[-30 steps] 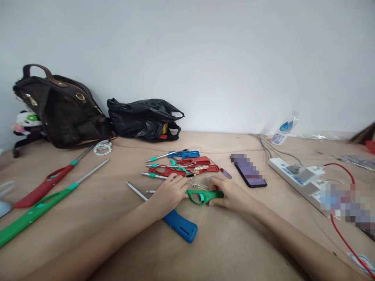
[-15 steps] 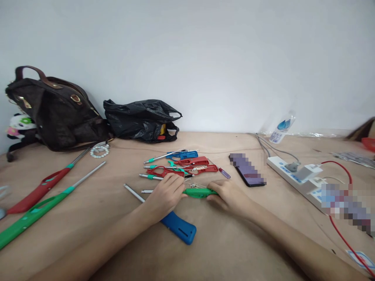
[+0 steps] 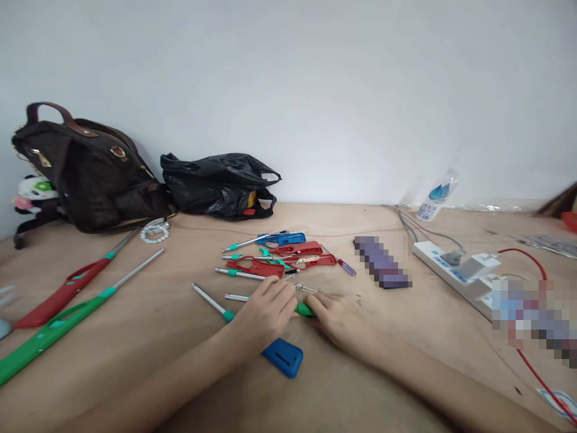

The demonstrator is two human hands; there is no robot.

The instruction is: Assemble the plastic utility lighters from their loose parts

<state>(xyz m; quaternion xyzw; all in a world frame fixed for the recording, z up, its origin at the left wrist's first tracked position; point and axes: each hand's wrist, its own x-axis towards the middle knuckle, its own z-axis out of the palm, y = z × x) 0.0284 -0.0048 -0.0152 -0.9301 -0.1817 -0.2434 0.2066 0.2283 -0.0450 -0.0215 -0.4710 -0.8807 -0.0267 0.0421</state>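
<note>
Closed around a green lighter casing (image 3: 305, 310), my left hand (image 3: 269, 308) grips its left part, with a metal lighter tube (image 3: 237, 297) showing beyond the fingers. My right hand (image 3: 341, 317) is closed over the casing's other end, hiding most of it. Just behind the hands lies a clear inner lighter part (image 3: 309, 288). Under my left wrist a blue long-nosed lighter (image 3: 285, 359) rests on the table, partly hidden. Farther back are opened red lighter halves (image 3: 255, 266) and a blue one (image 3: 282, 239), with metal tubes beside them.
A purple-handled screwdriver (image 3: 347, 267) and a phone (image 3: 381, 261) lie right of the lighter parts. At left are a red lighter (image 3: 63, 294) and a green lighter (image 3: 58, 328). A dark bag (image 3: 103, 174), a black plastic bag (image 3: 211, 186) and a power strip (image 3: 444, 270) surround the area.
My right hand has shifted left, closer to my left hand, and now covers more of the green casing. My left hand has moved slightly right.
</note>
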